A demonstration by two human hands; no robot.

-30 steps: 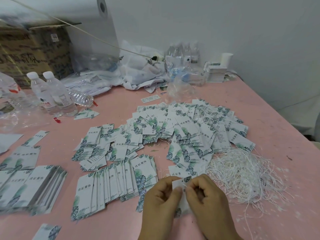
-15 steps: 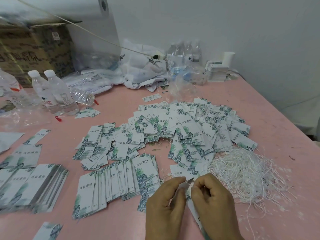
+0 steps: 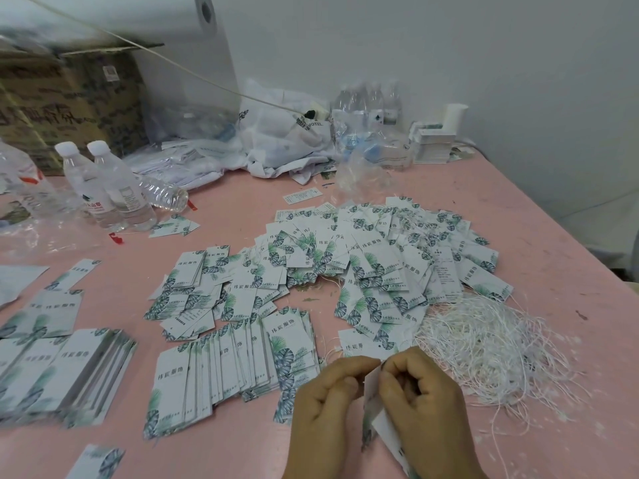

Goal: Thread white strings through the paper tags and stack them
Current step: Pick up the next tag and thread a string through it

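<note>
Both hands meet low in the middle of the view over the pink table [image 3: 553, 236]. My left hand [image 3: 325, 413] and my right hand [image 3: 422, 406] pinch the top edge of one white paper tag [image 3: 371, 409], which hangs edge-on between them. Whether a string is in the fingers cannot be made out. A tangle of white strings [image 3: 484, 350] lies just right of my right hand. A big loose heap of leaf-printed tags [image 3: 373, 257] spreads ahead. A fanned row of tags [image 3: 235, 361] lies left of my left hand.
More tag stacks [image 3: 69, 368] sit at the left edge. Water bottles [image 3: 103, 188] stand at the back left by a cardboard box [image 3: 65, 105]. White bags and plastic wrap [image 3: 283, 143] pile against the wall. The table's right edge runs diagonally near a small card stack [image 3: 432, 143].
The tag has turned from nearly flat-on to edge-on between my fingers and now hangs lower. My hands have stayed in about the same spot.
</note>
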